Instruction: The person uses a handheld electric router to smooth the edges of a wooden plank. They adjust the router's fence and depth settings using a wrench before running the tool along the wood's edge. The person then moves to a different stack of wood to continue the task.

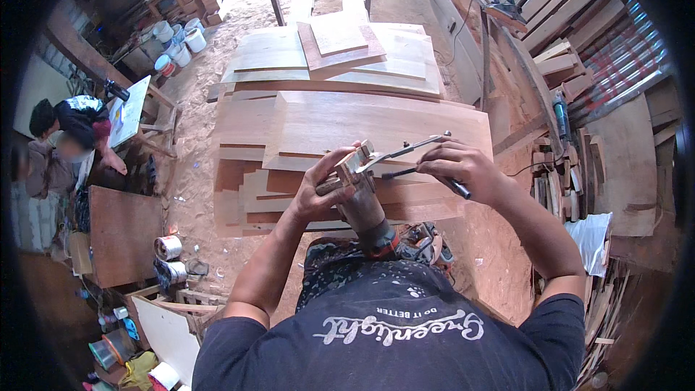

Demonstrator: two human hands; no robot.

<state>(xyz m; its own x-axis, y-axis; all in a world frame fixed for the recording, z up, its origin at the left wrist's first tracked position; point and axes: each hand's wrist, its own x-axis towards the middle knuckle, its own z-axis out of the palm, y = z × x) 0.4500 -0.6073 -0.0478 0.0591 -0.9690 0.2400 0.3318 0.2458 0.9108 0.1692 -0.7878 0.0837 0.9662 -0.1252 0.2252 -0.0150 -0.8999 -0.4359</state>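
Observation:
A handheld power tool that looks like a trim router [363,216] stands upended in front of my lap. It has a worn cylindrical body with a red and black end. My left hand [326,187] is wrapped round its upper base. A slim silver wrench-like bar [407,148] reaches from the top of the tool towards the right. My right hand [463,169] is closed on a dark rod-like tool [402,173], whose tip points at the router. My right fingers also lie close to the silver bar's outer end; whether they grip it is unclear.
Flat wooden boards [384,119] lie stacked before me, with smaller panels [337,35] on top. At left, a person [69,130] sits beside a small table [132,110]. White buckets [179,40] stand farther back. Timber offcuts [554,192] and a green power tool [561,114] are at right.

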